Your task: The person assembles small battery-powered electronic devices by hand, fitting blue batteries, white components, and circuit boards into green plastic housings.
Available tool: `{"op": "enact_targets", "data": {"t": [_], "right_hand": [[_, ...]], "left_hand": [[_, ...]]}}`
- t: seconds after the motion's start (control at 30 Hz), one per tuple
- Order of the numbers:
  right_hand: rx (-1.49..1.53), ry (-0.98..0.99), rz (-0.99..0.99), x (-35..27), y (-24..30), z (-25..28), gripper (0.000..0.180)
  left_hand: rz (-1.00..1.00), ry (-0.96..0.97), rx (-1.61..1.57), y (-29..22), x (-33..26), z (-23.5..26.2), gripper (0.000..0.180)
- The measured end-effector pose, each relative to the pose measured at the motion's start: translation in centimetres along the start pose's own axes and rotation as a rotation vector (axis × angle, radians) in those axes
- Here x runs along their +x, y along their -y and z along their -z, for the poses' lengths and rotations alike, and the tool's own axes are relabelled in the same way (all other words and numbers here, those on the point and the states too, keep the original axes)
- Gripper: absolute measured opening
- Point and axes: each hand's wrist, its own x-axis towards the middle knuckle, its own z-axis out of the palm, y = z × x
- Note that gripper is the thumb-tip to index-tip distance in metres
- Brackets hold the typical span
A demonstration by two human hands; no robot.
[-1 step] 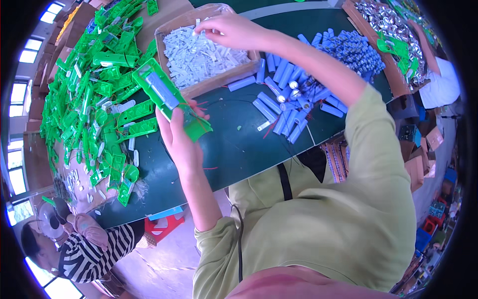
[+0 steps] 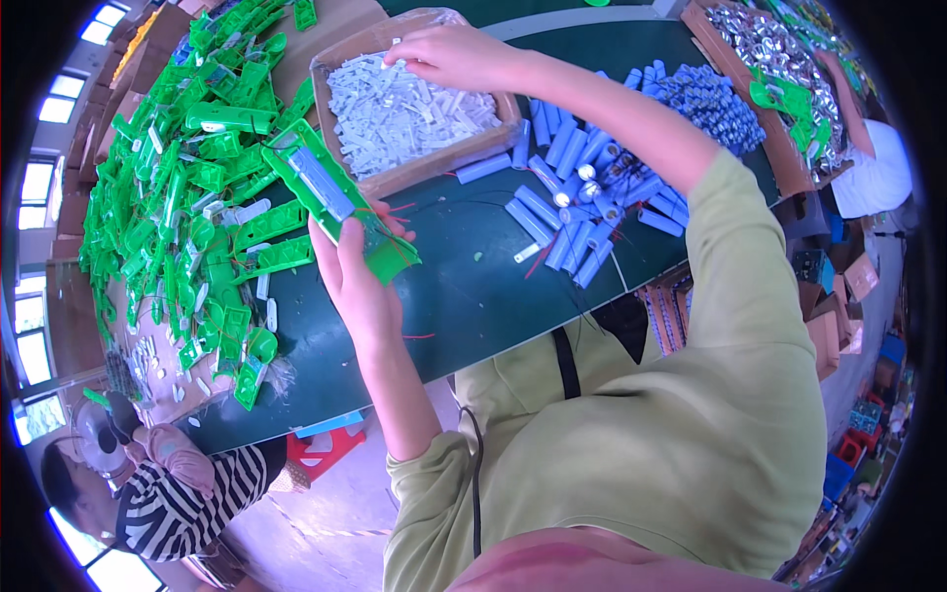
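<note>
A green casing (image 2: 339, 176) with a blue cell (image 2: 321, 184) is grasped in the left hand (image 2: 363, 281). Beneath the right hand (image 2: 449, 54), white pieces (image 2: 414, 116) are apparently being picked; whether one is pinched cannot be told, and a clean single pick seems called for.

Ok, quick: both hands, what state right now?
Left hand: holding a green shell.
Right hand: fingers curled over the box of white pieces; can't tell if it grips one.
</note>
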Motion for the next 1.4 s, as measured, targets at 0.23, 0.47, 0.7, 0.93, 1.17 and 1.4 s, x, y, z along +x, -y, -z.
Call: {"op": "enact_targets", "data": {"t": [0.23,0.47,0.7,0.93,1.17,1.4], "right_hand": [[-0.313,0.017,0.317,4.6,-5.1,-5.1,0.018],[-0.470,-0.060,0.349,3.6,-3.0,-2.4,0.011],[-0.556,0.243,0.398,0.3,2.1,-0.1,0.007],[-0.002,0.281,0.211,1.0,-0.3,-4.2,0.014],[-0.082,0.130,0.059,-0.5,-0.5,-3.1,0.022],[0.219,0.100,-0.090,-2.7,3.1,0.6,0.024]], "left_hand": [[0.013,-0.025,-0.001,1.2,0.9,2.0,0.027],[0.032,0.009,0.029,1.4,1.0,2.0,0.036],[0.020,0.103,0.107,1.6,0.5,1.4,0.035],[0.031,0.109,0.095,1.9,-0.1,0.8,0.036],[0.042,0.092,0.113,2.2,-0.1,1.1,0.037],[-0.018,0.125,0.182,2.1,-0.4,0.5,0.034]]}}
